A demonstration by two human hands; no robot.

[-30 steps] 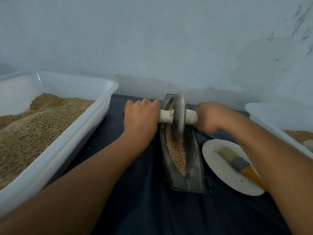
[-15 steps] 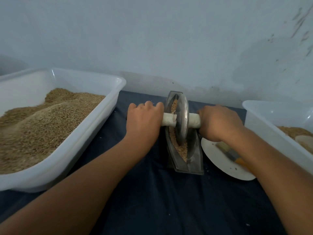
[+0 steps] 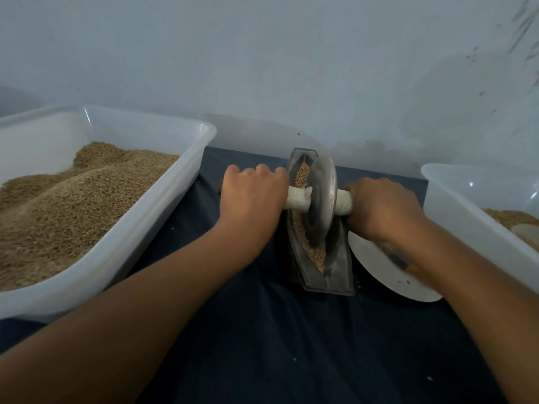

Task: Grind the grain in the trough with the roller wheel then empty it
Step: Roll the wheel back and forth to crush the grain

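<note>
narrow grey metal trough [image 3: 338, 282]: tan grain [image 3: 300, 231] | left hand [image 3: 253, 196], right hand [image 3: 379, 207] grip grey roller wheel [image 3: 320, 196] axle | large white plastic tub [image 3: 163, 205]: grain heap | white plate [image 3: 379, 269]: brush [image 3: 401, 259]

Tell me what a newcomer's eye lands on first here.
First, the steel roller wheel standing on edge in the narrow trough at centre, with the left hand and right hand each in a grip on its white axle ends. Next, the big white tub heaped with grain at the left. A white plate lies just right of the trough.
</note>
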